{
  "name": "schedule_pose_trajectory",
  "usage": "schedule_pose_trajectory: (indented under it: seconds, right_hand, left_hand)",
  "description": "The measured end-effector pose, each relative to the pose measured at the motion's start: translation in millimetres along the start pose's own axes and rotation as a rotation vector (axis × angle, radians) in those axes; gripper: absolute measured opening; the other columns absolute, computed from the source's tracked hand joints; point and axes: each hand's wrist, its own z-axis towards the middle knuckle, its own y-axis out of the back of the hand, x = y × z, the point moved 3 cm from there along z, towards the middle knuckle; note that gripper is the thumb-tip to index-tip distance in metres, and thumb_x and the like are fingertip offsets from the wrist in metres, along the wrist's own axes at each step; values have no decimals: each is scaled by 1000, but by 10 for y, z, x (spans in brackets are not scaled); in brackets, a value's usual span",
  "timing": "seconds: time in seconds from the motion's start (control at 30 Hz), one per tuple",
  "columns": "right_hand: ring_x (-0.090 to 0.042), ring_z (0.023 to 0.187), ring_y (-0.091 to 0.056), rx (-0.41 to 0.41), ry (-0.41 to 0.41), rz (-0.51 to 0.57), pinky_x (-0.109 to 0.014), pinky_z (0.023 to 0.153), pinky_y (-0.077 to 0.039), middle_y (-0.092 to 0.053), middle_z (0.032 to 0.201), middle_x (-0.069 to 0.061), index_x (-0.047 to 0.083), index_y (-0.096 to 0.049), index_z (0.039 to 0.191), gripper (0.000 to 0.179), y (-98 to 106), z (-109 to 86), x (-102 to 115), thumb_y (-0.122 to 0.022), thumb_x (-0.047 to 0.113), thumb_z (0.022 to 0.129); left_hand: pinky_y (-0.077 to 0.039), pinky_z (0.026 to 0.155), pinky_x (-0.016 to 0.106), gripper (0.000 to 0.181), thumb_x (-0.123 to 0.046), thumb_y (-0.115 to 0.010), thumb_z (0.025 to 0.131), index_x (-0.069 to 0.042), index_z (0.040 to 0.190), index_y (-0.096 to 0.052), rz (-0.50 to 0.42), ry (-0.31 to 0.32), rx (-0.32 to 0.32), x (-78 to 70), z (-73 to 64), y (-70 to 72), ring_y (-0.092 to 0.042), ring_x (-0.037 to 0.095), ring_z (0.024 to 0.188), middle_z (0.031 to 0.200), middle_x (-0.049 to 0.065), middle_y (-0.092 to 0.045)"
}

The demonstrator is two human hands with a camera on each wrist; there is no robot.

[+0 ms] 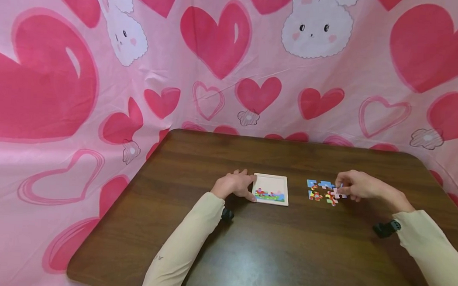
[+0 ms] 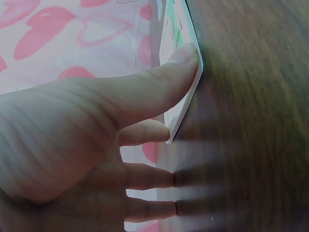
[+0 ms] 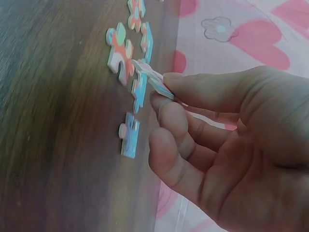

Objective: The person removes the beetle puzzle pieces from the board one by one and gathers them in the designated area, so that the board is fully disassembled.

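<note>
A small white-rimmed puzzle tray (image 1: 270, 183) lies on the table, with a colourful picture strip along its near side. My left hand (image 1: 234, 184) rests at its left edge, fingers spread and fairly straight. In the left wrist view, the thumb (image 2: 183, 54) presses on the rim near a corner, and the index finger (image 2: 147, 132) touches the edge by another. To the right, my right hand (image 1: 361, 185) pinches a jigsaw piece (image 3: 159, 83) between thumb and fingers, tilted above the loose pieces. Several jigsaw pieces (image 3: 117, 54) lie under and beside it, blue, red and yellow.
The dark wooden table (image 1: 223, 234) extends around the tray and pieces. A pink cloth (image 1: 212, 94) with hearts and rabbits hangs behind and at the sides. A dark wrist camera (image 1: 385, 228) sits under the right sleeve, another (image 1: 227, 214) under the left.
</note>
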Motion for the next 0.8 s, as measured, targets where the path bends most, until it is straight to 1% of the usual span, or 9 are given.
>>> schedule_pose_trajectory:
  seconds: [0.3,0.47,0.6,0.8]
  right_hand:
    - [-12,54,-55,26,-7,-2,-31,48,-51,-56,67,-1,7,-60,91,8,-7,-66,-84,-66,12,93]
    - [-11,54,-53,49,-12,25,-28,46,-49,-55,68,-1,5,-57,91,8,-58,-77,-197,-64,10,93]
    - [-11,54,-51,69,-33,42,-27,45,-48,-55,69,-1,6,-56,91,9,-89,-74,-270,-63,10,93]
    - [-12,53,-49,75,-55,47,-28,46,-48,-54,70,-1,5,-55,93,12,-58,-71,-254,-64,12,94]
  left_hand:
    - [-25,118,57,86,-53,-70,84,-23,154,-32,18,-6,2,1,0,-2,-21,36,150,164,10,-22]
    - [-25,118,57,85,-54,-70,83,-25,154,-33,23,0,2,-9,11,-10,-21,34,150,164,9,-23]
    - [-25,118,57,84,-54,-70,83,-25,153,-33,13,-4,5,-15,15,-14,-21,35,150,164,9,-23]
    - [-24,118,57,85,-53,-70,84,-24,154,-32,11,-5,1,-12,15,-1,-20,35,150,164,9,-22]
